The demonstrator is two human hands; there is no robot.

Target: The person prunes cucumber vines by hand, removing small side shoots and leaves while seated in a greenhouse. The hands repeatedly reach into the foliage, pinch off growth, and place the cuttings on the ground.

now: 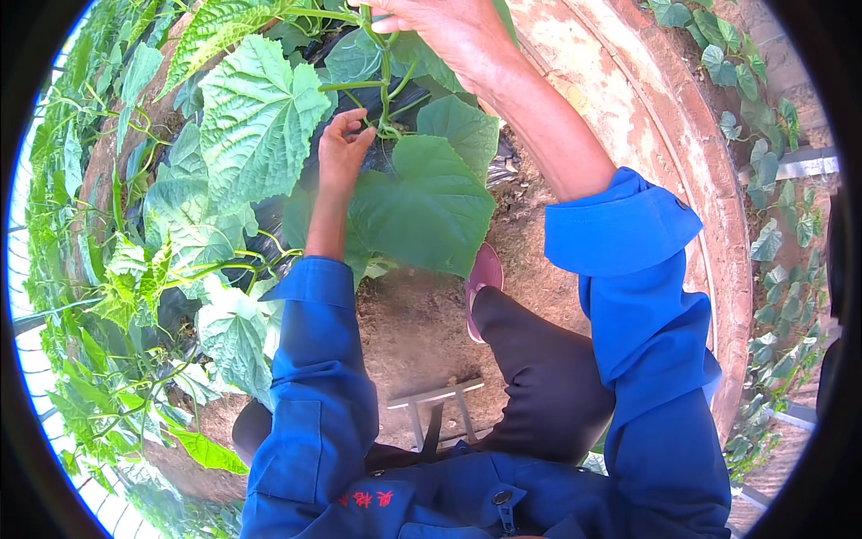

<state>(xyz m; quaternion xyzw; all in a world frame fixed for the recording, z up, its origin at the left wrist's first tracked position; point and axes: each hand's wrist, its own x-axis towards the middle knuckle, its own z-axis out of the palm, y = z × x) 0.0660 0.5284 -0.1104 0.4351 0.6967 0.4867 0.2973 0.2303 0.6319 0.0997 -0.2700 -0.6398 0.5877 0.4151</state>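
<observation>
A cucumber-like vine with broad lobed leaves stands before me, its green stem [385, 84] running upright between my hands. My right hand [438, 27] is at the top edge, with its fingers around the upper stem; the fingertips are partly cut off. Lower down, my left hand [340, 145] is beside the stem, its thumb and forefinger curled and slightly apart near a thin shoot. A large pale leaf [262, 121] spreads to the left of that hand. Beneath the stem, a dark green leaf [424, 205] covers part of the ground.
Black plastic film [273, 222] shows among the leaves. More vines [128, 269] crowd the left side. To the right runs a curved-looking ledge [646, 101], with other plants [768, 168] beyond. A pink shoe [486, 266] rests on bare soil [417, 323]; a small metal-framed stool [438, 394] is below me.
</observation>
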